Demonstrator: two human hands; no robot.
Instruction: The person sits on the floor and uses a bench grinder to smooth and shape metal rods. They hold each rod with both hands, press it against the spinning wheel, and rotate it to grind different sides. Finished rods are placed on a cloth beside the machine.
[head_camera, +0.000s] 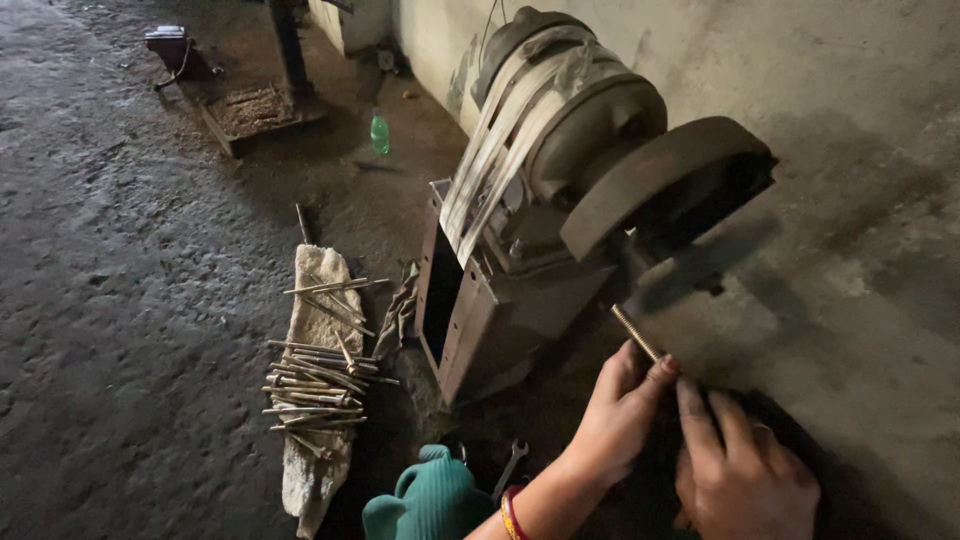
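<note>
Grinder with dark wheel stands centre-far, against wall. Threaded rod just below wheel, tip up-left. Left hand pinches rod; right hand curled close beside, grip on rod unclear. Risk: fingers near wheel, rod may snatch, slip. Rod pile left on floor.

Grinder wheel blocks ahead — open floor left of rod pile.

left hand: red-yellow bangles at wrist | right hand: finger ring | sleeves: none
</note>
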